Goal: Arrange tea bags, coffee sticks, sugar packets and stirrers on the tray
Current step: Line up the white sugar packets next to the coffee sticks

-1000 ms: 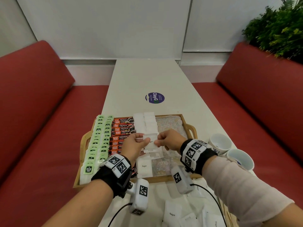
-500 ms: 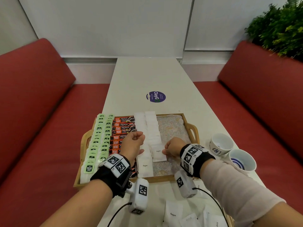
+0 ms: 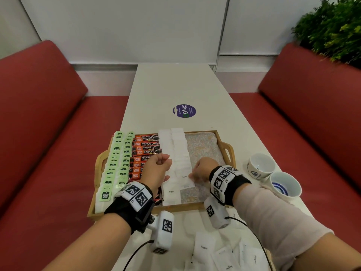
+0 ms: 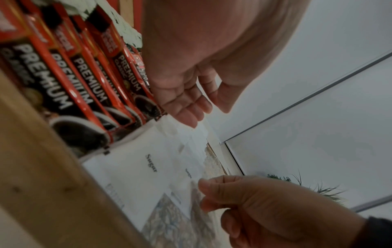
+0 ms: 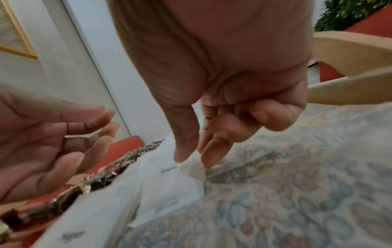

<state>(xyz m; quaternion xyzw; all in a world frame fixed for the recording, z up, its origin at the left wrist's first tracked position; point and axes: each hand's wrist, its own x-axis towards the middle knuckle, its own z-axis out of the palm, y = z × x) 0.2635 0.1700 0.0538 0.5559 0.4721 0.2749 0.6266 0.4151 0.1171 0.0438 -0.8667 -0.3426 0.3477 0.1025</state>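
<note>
Down on the wooden tray (image 3: pixel 227 151) we see the rows already laid out: green tea bags (image 3: pixel 117 163) along the left side, red coffee sticks (image 3: pixel 145 151) next to them, then two columns of white sugar packets (image 3: pixel 176 147) running toward the far rim. To the right of these, the tray's floral lining lies bare.

Our right hand (image 3: pixel 203 170) is low over the nearest end of the right-hand sugar column, thumb and forefinger pinching the right edge of the sugar packet (image 3: pixel 185 178) that lies there. In the right wrist view the two fingertips (image 5: pixel 206 159) meet on the packet's (image 5: pixel 169 188) raised corner, while the other fingers are curled into the palm.

Our left hand (image 3: pixel 156 169) hovers over the near ends of the coffee sticks and the left sugar column. Its fingers are loosely bent and hold nothing; the left wrist view shows them (image 4: pixel 186 115) just above the white packets, though we cannot tell whether they touch.

On the surface (image 3: pixel 175 85) nearer to us lie more loose sugar packets (image 3: pixel 224 255). Two white cups (image 3: pixel 273 177) stand on the surface just right of the tray.
</note>
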